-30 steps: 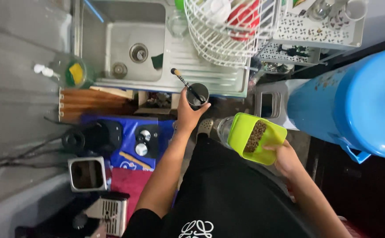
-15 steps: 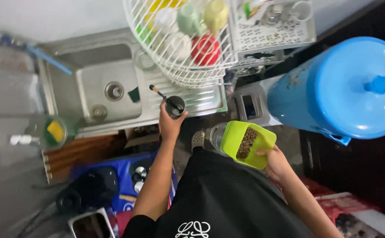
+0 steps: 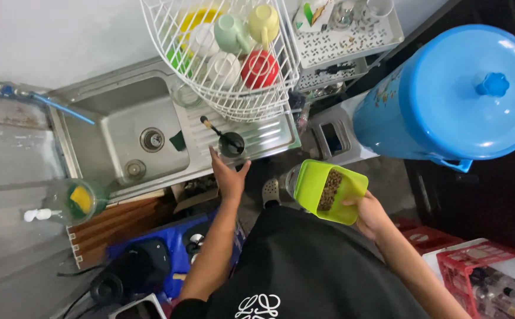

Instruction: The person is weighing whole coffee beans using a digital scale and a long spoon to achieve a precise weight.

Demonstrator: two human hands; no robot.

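My left hand [image 3: 229,173] hovers open just below a dark cup [image 3: 232,143] with a spoon handle sticking out of it; the cup stands on the steel draining board [image 3: 266,136] beside the sink [image 3: 128,137]. The fingers are spread and a small gap separates them from the cup. My right hand [image 3: 370,214] holds a lime-green square container [image 3: 327,190] by its lower edge, in front of my body. Brown granules lie inside the container.
A white wire dish rack [image 3: 228,56] with mugs and bowls hangs over the draining board. A large blue lidded barrel [image 3: 455,94] stands at the right. A jar with a yellow sponge [image 3: 79,199] sits left of the sink, a red crate [image 3: 493,277] at lower right.
My left hand has let go of the dark cup, which now stands on the draining board. The view has shifted, bringing the dish rack and barrel more into frame. The green container stays in my right hand.
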